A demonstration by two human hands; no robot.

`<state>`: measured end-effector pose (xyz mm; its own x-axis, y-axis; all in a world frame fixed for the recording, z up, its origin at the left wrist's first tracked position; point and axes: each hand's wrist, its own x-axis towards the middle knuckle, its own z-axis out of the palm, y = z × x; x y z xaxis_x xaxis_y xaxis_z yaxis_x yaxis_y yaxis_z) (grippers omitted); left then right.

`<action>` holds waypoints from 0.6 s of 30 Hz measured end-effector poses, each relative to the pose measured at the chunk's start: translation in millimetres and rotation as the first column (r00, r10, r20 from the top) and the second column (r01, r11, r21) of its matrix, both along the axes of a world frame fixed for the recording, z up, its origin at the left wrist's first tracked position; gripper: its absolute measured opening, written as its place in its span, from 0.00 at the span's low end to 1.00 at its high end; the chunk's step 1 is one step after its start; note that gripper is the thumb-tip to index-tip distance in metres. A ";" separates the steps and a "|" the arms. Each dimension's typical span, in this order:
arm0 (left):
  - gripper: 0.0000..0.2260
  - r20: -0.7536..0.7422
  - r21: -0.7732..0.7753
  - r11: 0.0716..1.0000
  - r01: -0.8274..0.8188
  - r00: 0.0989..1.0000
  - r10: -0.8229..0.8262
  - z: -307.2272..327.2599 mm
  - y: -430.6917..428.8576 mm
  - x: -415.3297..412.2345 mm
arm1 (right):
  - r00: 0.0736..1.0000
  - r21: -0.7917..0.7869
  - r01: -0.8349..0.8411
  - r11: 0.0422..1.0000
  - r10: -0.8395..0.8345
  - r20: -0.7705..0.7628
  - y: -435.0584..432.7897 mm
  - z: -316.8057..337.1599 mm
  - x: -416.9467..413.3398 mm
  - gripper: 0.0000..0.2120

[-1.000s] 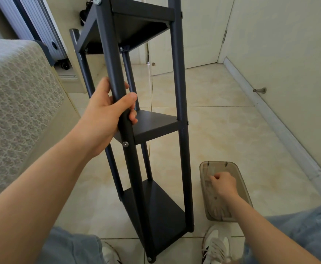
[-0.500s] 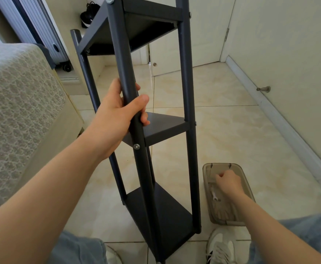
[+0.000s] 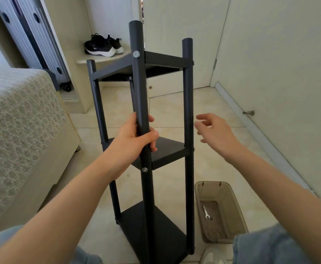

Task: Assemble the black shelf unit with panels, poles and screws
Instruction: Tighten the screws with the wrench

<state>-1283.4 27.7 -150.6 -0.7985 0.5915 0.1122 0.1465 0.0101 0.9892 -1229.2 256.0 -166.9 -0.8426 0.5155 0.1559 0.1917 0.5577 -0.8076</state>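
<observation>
Left hand (image 3: 135, 139) gripping one of four poles (image 3: 139, 88), right hand (image 3: 215, 133) loose, three panels (image 3: 167, 149)

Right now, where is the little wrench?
In the head view's lower right, the wrench lies inside the brownish tray on the floor, just right of the black shelf unit.

I'm seeing matt black metal on the shelf unit (image 3: 139, 92), shiny silver screw heads (image 3: 136, 54), a translucent plastic tray (image 3: 234, 202), glossy floor tiles (image 3: 174, 111) and a rough-textured bedspread (image 3: 13, 121).

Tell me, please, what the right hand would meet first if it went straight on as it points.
Probably the right pole; the right hand points at it with open fingers, though depth is unclear.
</observation>
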 end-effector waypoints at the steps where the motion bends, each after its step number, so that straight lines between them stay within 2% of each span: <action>1: 0.16 0.006 -0.010 0.999 0.031 0.999 -0.031 0.9 -1.0 0.9 | 0.998 -0.039 -0.054 0.998 0.054 0.014 -4.3 7.5 -2.2 0.18; 3: 0.18 0.033 -0.018 0.995 0.096 0.995 -0.096 3.0 -3.2 2.6 | 0.993 -0.100 -0.106 0.989 0.112 0.049 -10.6 15.7 -6.9 0.21; 6: 0.18 0.024 -0.007 0.991 0.132 0.991 -0.132 3.7 -3.5 6.1 | 0.993 -0.140 -0.088 0.986 0.097 0.060 -10.3 14.3 -11.7 0.20; 12: 0.17 -0.093 -0.095 0.995 0.030 0.995 -0.039 -2.7 3.0 5.2 | 0.999 -0.208 -0.053 0.977 0.051 -0.012 -13.8 2.4 -30.7 0.19; 18: 0.17 -0.150 -0.152 0.982 -0.110 0.985 0.087 -14.8 8.3 -11.2 | 0.995 -0.137 -0.099 0.986 0.098 -0.018 -14.6 -3.8 -59.1 0.19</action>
<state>-1294.6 36.0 -165.4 -0.8364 0.5301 0.1395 0.2755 0.1866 0.9430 -1288.3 241.4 -170.7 -0.8889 0.4473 0.0988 0.1320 0.4567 -0.8798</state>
